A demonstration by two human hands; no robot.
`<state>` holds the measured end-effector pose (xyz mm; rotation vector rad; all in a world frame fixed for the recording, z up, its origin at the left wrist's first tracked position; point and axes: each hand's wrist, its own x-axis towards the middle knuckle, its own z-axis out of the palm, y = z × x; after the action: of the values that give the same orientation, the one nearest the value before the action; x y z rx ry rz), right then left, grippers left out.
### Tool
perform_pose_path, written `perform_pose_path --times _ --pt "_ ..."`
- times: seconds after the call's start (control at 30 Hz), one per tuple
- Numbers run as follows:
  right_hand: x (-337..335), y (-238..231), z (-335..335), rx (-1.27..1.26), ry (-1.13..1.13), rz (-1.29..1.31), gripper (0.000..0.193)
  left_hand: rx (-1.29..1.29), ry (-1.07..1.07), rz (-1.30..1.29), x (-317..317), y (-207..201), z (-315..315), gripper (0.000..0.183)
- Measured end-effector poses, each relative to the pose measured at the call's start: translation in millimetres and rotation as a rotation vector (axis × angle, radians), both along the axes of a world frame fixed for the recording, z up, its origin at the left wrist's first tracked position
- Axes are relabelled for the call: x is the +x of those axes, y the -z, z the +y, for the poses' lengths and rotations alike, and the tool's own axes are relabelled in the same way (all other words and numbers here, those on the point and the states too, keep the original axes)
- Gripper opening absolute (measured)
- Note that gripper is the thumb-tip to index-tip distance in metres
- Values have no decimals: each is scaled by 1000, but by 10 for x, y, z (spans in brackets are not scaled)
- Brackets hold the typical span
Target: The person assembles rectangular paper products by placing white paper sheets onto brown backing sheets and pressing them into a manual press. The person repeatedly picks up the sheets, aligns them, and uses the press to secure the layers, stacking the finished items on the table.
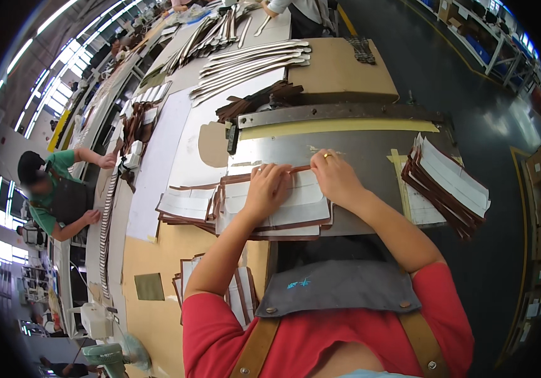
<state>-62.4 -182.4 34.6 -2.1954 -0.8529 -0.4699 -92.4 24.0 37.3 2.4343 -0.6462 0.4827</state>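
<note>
My left hand rests on a white panel with brown edging, its fingers curled down at the panel's far edge. Beside it, my right hand pinches the brown far edge of the same panel. The panel lies on top of similar pieces, at the near side of a metal plate. Just left of my left hand is another stack of white and brown panels, partly overlapped by the middle one. The fingertips of both hands are partly hidden behind the fingers.
A fanned stack of brown-edged panels sits at the right. Beyond the plate's metal bar stand a cardboard box and long pale strips. More panels lie beside my left arm. A co-worker works at the left bench.
</note>
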Motion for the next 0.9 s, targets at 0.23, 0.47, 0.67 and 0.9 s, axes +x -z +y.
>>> perform_pose_path --times 0.23,0.47,0.67,0.9 --pt "-114 -82 42 239 -87 449 18 29 -24 27 5 -40 -28 27" --pt "-566 -462 -96 477 -133 261 18 -181 32 224 153 4 173 38" --pt "-417 -1154 -652 787 -45 236 19 -311 -133 274 39 155 363 41" --pt "396 -455 -643 646 160 503 27 -759 -242 262 132 75 577 30"
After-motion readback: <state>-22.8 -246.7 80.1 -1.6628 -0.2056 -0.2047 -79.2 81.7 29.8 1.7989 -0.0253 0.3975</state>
